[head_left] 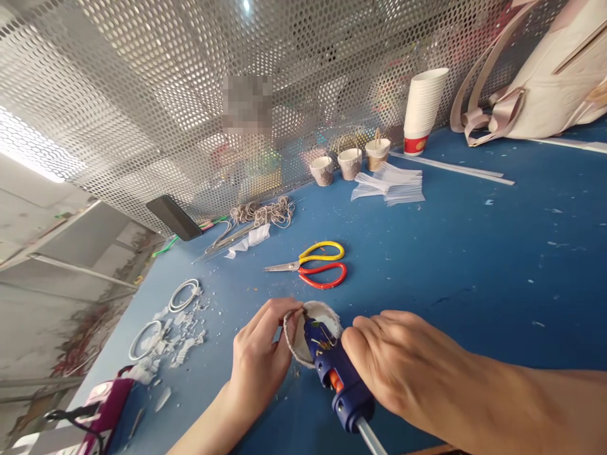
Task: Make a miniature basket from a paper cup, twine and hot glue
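My left hand (pixel 263 347) pinches the rim of a small white paper cup (pixel 324 314) with a cord-like edging round its mouth. In my right hand (pixel 403 360) is a blue hot glue gun (pixel 348 379), a clear glue stick (pixel 370 436) sticking out of its back end. The gun's nozzle points into the cup's mouth, close to the left fingertips. My right fingers are wrapped round the handle, which is mostly hidden. Scissors (pixel 308 265) with one yellow and one red handle lie just beyond the cup.
Small cups with cord handles (pixel 349 163), white strips (pixel 391 184) and stacked paper cups (pixel 423 114) stand along the mesh panel. Cord bundles (pixel 265 213) and a phone (pixel 173 217) are back left. White rings (pixel 184 295), scraps (pixel 183 335) and a magenta box (pixel 107 404) lie at left.
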Demonstrator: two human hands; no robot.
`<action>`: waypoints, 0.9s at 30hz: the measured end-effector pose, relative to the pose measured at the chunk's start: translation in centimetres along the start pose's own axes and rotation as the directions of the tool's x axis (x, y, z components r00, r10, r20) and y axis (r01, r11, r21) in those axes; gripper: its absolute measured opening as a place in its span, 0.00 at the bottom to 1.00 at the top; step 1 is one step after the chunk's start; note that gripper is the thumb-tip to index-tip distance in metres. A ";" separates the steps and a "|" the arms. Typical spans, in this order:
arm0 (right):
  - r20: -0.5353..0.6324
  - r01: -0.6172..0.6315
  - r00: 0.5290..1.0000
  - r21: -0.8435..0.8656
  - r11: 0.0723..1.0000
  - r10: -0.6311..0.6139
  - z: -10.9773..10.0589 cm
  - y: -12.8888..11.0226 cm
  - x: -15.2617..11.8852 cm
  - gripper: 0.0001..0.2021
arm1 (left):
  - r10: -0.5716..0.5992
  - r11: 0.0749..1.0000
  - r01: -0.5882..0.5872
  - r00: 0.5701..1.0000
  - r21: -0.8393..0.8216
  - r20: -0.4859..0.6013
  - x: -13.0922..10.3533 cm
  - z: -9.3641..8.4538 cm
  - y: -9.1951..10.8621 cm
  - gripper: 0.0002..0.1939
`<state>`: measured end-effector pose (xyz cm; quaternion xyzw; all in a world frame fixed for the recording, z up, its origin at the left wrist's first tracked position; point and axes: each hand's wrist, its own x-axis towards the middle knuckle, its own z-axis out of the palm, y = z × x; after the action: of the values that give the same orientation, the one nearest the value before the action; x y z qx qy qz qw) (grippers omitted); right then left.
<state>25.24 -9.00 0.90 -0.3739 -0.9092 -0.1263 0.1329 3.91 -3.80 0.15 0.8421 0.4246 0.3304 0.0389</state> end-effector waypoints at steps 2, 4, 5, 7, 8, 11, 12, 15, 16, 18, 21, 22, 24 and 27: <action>-0.004 0.004 1.000 -0.005 1.000 -0.004 -0.1 0.1 0.0 0.08 | 0.007 1.000 -0.007 1.000 0.003 0.001 0.0 0.0 0.1 0.07; -0.016 0.015 1.000 -0.012 1.000 -0.015 -0.2 0.1 0.1 0.08 | 0.022 1.000 -0.022 1.000 0.009 -0.006 0.1 -0.1 0.2 0.07; -0.024 0.022 0.999 -0.018 1.000 -0.023 -0.3 0.1 0.1 0.08 | 0.029 1.000 -0.028 1.000 0.013 -0.008 0.2 -0.1 0.2 0.07; -0.038 0.032 0.999 -0.044 0.999 -0.034 -0.3 0.2 0.1 0.08 | 0.035 0.999 -0.035 0.999 0.019 -0.012 0.3 -0.1 0.2 0.06; -0.040 0.035 0.998 -0.058 0.998 -0.038 -0.2 0.2 0.1 0.08 | 0.035 0.999 -0.035 0.999 0.022 -0.013 0.3 -0.1 0.2 0.06; -0.033 0.020 0.999 -0.089 0.996 -0.023 0.0 0.2 0.0 0.08 | 0.040 0.999 -0.039 0.999 0.027 -0.015 0.4 -0.1 0.2 0.06; -0.025 0.016 1.000 -0.091 0.996 -0.018 0.0 0.2 0.0 0.09 | 0.040 0.999 -0.040 0.999 0.027 -0.013 0.5 -0.1 0.2 0.06; -0.004 0.017 1.000 -0.093 0.996 -0.018 0.1 0.3 -0.1 0.09 | 0.048 0.998 -0.048 0.999 0.030 -0.004 0.5 -0.2 0.3 0.07; 0.001 0.023 1.000 -0.093 0.995 -0.023 0.1 0.3 -0.1 0.09 | 0.053 0.998 -0.053 0.999 0.033 -0.001 0.5 -0.2 0.3 0.07; 0.002 0.031 1.000 -0.094 0.995 -0.031 -0.1 0.4 -0.1 0.10 | 0.060 0.997 -0.060 0.998 0.041 0.006 0.5 -0.3 0.4 0.07; -0.006 0.045 0.999 -0.098 0.994 -0.046 -0.2 0.6 0.0 0.11 | 0.068 0.996 -0.069 0.998 0.048 0.011 0.4 -0.4 0.4 0.07; -0.014 0.048 0.999 -0.099 0.994 -0.050 -0.3 0.6 0.0 0.11 | 0.073 0.996 -0.074 0.997 0.048 0.012 0.4 -0.4 0.4 0.07; -0.032 0.053 0.998 -0.096 0.994 -0.056 -0.4 0.7 0.1 0.12 | 0.078 0.996 -0.078 0.997 0.047 0.012 0.4 -0.3 0.3 0.07; -0.041 0.063 0.997 -0.089 0.994 -0.067 -0.4 0.8 0.2 0.12 | 0.065 0.997 -0.066 0.998 0.049 0.012 0.4 -0.2 0.2 0.07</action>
<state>25.72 -8.51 1.44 -0.3467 -0.9113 -0.1784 0.1323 4.03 -3.66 0.60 0.8579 0.4045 0.3165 0.0097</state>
